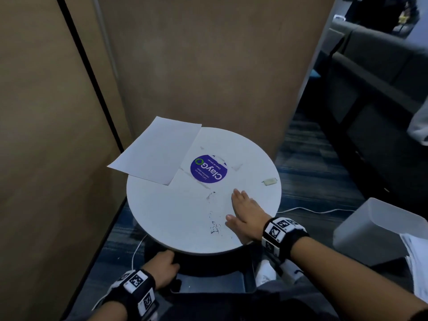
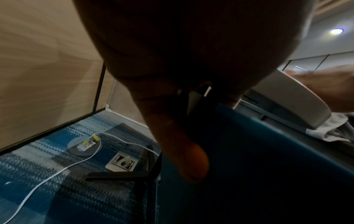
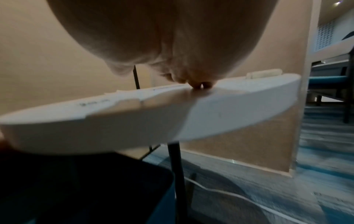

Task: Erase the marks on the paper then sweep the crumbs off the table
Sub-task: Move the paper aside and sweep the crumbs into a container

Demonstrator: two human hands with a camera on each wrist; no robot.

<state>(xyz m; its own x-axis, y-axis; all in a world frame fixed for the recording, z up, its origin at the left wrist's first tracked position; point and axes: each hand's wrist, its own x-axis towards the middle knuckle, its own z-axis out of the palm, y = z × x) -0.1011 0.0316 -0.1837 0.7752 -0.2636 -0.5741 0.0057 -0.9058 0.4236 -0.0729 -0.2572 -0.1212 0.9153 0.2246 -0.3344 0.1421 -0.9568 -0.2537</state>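
A white sheet of paper (image 1: 157, 151) lies on the far left of the round white table (image 1: 162, 216), overhanging its edge; no marks show on it. Dark eraser crumbs (image 1: 214, 224) are scattered near the front of the table, with a smaller patch (image 1: 210, 195) further in. My right hand (image 1: 243, 212) lies flat and open on the tabletop just right of the crumbs. A pale eraser (image 1: 269, 181) rests near the right rim. Below the table's front edge my left hand (image 1: 162, 266) grips the rim of a dark blue bin (image 1: 208, 281), thumb (image 2: 187, 151) over its edge.
A purple round sticker (image 1: 208, 169) sits at the table's centre. A grey plastic box (image 1: 375, 230) stands on the carpet to the right, beside a white cable (image 1: 308, 209). Brown wall panels close in behind and on the left. Floor sockets (image 2: 84, 145) lie under the table.
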